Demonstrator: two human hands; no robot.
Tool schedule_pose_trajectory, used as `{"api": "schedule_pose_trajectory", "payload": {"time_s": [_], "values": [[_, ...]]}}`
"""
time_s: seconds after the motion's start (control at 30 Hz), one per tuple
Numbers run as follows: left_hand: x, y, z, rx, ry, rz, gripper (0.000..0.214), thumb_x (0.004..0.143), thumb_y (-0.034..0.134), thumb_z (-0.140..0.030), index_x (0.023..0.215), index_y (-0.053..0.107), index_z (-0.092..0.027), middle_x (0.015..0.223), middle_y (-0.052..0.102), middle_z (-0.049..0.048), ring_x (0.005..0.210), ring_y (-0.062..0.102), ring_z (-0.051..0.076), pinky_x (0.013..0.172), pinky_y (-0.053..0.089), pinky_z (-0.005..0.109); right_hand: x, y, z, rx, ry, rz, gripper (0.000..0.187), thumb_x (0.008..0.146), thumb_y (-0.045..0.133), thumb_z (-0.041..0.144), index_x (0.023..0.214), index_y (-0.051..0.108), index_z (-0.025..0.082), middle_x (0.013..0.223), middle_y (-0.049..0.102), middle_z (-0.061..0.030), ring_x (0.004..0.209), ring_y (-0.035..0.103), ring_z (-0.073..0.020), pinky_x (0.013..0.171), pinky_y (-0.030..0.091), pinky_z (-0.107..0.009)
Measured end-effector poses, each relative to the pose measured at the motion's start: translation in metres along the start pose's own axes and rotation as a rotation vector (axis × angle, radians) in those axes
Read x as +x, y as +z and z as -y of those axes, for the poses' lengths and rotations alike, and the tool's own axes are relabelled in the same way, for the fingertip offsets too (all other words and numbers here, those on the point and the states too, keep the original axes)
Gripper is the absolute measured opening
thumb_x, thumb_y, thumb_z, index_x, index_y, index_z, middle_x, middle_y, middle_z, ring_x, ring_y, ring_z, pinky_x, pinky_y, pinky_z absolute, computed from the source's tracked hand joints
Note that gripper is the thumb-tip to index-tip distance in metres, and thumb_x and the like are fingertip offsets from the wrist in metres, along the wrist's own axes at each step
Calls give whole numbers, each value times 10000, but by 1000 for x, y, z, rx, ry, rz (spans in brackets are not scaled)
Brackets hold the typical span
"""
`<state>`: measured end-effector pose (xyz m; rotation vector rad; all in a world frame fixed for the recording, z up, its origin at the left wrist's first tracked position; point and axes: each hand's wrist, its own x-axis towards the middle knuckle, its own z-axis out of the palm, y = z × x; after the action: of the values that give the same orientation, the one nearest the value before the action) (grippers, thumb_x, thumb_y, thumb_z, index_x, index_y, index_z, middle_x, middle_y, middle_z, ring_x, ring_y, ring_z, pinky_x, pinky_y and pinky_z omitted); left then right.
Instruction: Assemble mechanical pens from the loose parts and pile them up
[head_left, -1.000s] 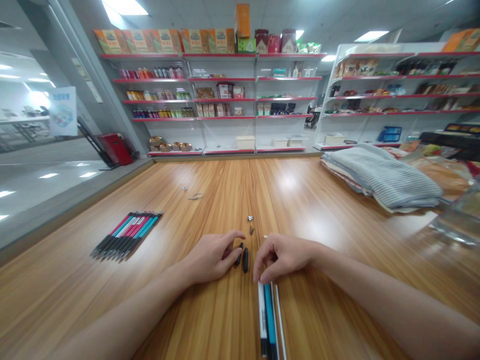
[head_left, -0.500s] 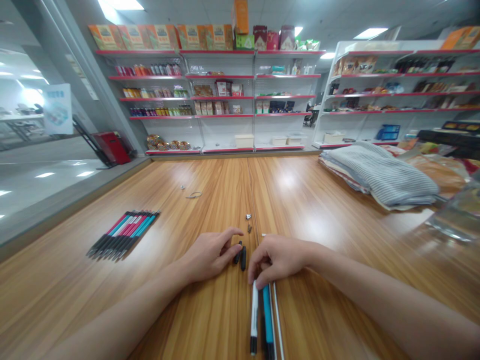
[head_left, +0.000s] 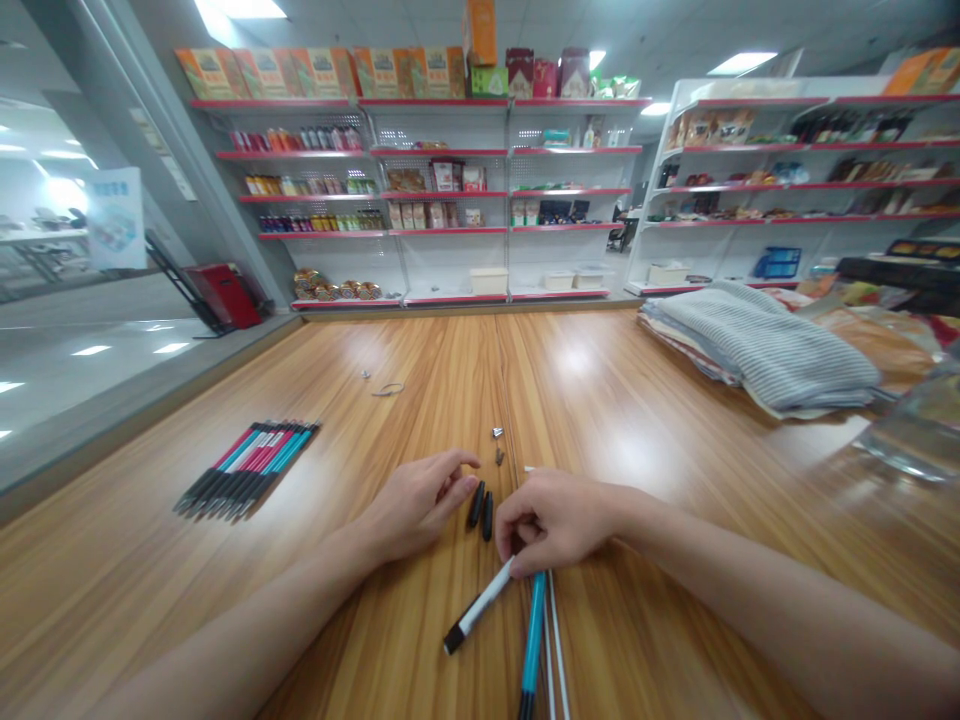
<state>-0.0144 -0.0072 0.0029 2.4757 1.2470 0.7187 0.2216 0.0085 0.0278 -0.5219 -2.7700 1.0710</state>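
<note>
My right hand [head_left: 551, 520] pinches one end of a white pen barrel [head_left: 487, 598] with a black end; the barrel slants down to the left. Beside it lies a blue pen barrel [head_left: 534, 630], and right of that run thin white refills [head_left: 555, 640], partly under my hand. My left hand [head_left: 427, 495] rests on the table with fingers apart, holding nothing. Just right of its fingertips lie two short black pen parts [head_left: 481, 508]. Farther off are small metal pieces [head_left: 498, 445], too small to make out clearly.
A row of assembled pens [head_left: 251, 465] in several colours lies on the left of the wooden table [head_left: 360, 620]. A thin loop [head_left: 388, 389] lies farther back. Folded striped cloth [head_left: 765, 345] and a clear container [head_left: 919, 430] stand at right. Stocked shelves [head_left: 450, 233] rise behind.
The white barrel has swung from pointing straight toward me to slanting left, pinched in my right hand. My left fingers have drawn slightly back from the black parts.
</note>
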Motion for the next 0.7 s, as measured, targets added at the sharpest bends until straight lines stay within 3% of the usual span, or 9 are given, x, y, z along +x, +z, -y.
{"api": "schedule_pose_trajectory", "payload": {"time_s": [0.2, 0.4, 0.47, 0.57, 0.7], "values": [[0, -1, 0, -5, -2, -21, 239, 951, 401, -316, 1116, 531, -201, 823, 603, 10, 748, 568, 140, 679, 410, 246, 3, 1, -2, -31, 31, 12, 199, 745, 713, 311, 883, 694, 170, 568, 550, 56, 504, 487, -63, 509, 333, -165], [-4, -4, 2, -86, 109, -111, 215, 947, 392, -226, 1024, 586, -175, 895, 607, 44, 834, 570, 147, 753, 413, 259, 3, 1, -2, -70, 33, -31, 93, 809, 614, 207, 887, 645, 166, 681, 620, 22, 601, 533, -91, 567, 361, -182], [-8, -4, 5, -143, 123, -178, 228, 948, 379, -210, 1016, 592, -164, 800, 584, 36, 742, 553, 137, 694, 411, 249, 3, 3, -8, -10, 39, -116, 90, 830, 565, 171, 904, 615, 157, 689, 607, 16, 610, 526, -94, 569, 367, -183], [-13, -2, 11, -229, 135, -269, 268, 958, 349, -215, 1065, 588, -163, 687, 527, 10, 620, 502, 121, 605, 386, 237, 4, 5, -22, 64, 70, -370, 97, 893, 483, 199, 897, 567, 151, 619, 510, 35, 551, 449, -88, 532, 342, -188], [-11, 1, 12, -223, 178, -286, 273, 918, 475, -210, 1171, 572, -177, 754, 562, 23, 632, 516, 113, 596, 398, 226, 6, 6, -41, 95, 126, -614, 280, 970, 369, 329, 811, 528, 162, 587, 429, 39, 516, 389, -91, 505, 299, -206]]}}
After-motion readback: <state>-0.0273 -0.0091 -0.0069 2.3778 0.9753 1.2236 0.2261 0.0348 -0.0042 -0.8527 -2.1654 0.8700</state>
